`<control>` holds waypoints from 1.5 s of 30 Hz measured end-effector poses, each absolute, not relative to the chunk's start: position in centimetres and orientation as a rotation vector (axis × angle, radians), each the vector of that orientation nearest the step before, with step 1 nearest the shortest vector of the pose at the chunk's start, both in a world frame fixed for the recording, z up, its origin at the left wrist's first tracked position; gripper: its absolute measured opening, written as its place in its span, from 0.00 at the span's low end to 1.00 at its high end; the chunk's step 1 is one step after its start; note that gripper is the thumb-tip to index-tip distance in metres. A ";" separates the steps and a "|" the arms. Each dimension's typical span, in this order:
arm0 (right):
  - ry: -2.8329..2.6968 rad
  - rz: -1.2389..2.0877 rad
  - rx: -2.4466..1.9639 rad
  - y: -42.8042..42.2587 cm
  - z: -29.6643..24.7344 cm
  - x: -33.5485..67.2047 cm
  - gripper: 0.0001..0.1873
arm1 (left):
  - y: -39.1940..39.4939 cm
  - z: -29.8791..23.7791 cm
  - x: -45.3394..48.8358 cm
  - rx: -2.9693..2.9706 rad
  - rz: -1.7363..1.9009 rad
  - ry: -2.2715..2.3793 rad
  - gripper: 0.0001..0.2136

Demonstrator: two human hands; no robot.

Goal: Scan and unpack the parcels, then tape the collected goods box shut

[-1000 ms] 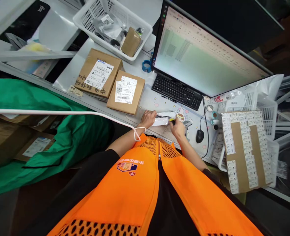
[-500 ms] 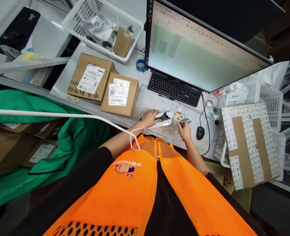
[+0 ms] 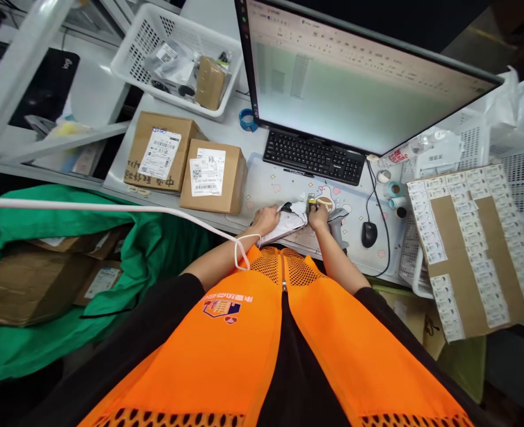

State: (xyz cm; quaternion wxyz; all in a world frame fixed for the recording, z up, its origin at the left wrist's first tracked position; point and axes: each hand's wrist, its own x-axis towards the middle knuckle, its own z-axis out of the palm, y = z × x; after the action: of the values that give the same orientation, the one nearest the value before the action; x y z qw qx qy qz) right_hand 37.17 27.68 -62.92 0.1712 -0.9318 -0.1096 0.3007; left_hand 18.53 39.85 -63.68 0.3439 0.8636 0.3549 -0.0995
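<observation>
On the desk mat lies a white plastic mailing bag [image 3: 292, 220], with a dark patch showing at its upper part. My left hand [image 3: 266, 220] is closed on the bag's left end. Close to the bag's right end, my right hand [image 3: 319, 218] is closed around a small yellow-and-black tool [image 3: 312, 203]; its exact kind is too small to make out. A grey item [image 3: 338, 226] lies beside my right wrist, partly covered by it.
A black keyboard [image 3: 314, 156] and monitor [image 3: 360, 83] stand behind my hands. Two cardboard boxes [image 3: 213, 204] are to the left, below a white basket [image 3: 124, 59]. A mouse [image 3: 369, 235] and label-covered cardboard [image 3: 466, 284] are to the right. A white cable [image 3: 155, 209] crosses my left side.
My right hand has moved left and up toward the bag with the yellow-and-black tool. The bag has shifted slightly, and more of the grey item shows. The camera view has turned a little.
</observation>
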 end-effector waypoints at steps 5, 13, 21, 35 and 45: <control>-0.463 0.852 -2.424 27.3 -61.0 33.1 0.36 | 38.5 -63.4 16.7 2.216 -0.195 1.077 0.14; -0.337 0.733 -2.250 27.3 -59.7 30.7 0.16 | 36.1 -62.8 14.2 2.026 0.090 1.248 0.10; -0.146 0.731 -2.187 27.5 -58.8 31.7 0.15 | 35.6 -61.6 13.7 1.835 0.119 1.277 0.11; -0.957 0.654 -2.164 25.9 -52.6 26.9 0.20 | 39.8 -57.9 14.4 1.988 0.227 0.469 0.44; -0.422 0.772 -1.851 22.5 -54.6 27.6 0.25 | 36.7 -56.3 14.4 1.868 0.335 0.554 0.09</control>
State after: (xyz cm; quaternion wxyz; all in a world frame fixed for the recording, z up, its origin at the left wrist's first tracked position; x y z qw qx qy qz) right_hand 27.55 22.51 -54.57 0.5193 -0.7718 -0.1761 0.3220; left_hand 14.35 36.71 -56.32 0.5500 0.7891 0.2340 0.1413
